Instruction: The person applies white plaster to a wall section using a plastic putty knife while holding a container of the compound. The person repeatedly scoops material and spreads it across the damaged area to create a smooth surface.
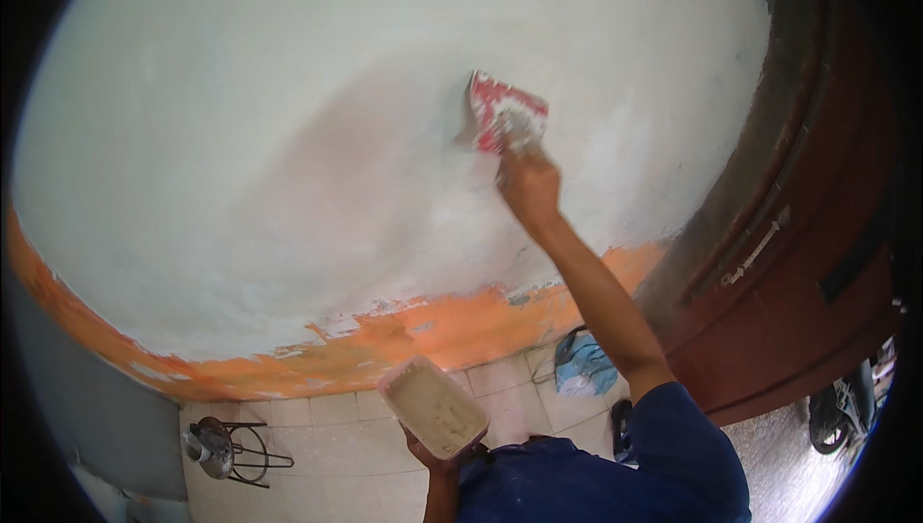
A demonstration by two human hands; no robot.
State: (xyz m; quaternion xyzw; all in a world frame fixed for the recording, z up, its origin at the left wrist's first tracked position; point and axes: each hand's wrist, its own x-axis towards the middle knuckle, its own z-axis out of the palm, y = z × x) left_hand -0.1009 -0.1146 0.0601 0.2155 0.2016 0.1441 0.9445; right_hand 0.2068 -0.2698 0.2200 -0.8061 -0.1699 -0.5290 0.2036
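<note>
Up on the wall, my right hand [529, 185] is closed round the handle of a wide putty knife [500, 110], red and smeared with white. Its blade lies against or very near the pale plastered wall [288, 62]; the exact contact cannot be made out. Lower down, my left hand [428, 451] holds a rectangular plastic tub [399, 372] from beneath and the side. Beige, paste-like filler covers the inside of the tub. Most of the left fingers are hidden under it.
Bare orange paint [413, 333] runs along the wall's foot. A round metal stool [248, 451] with a container on it stands at lower left. A blue-and-white bag [585, 369] lies on the tiles. At right are a brown door [769, 321] and part of a motorbike [835, 417].
</note>
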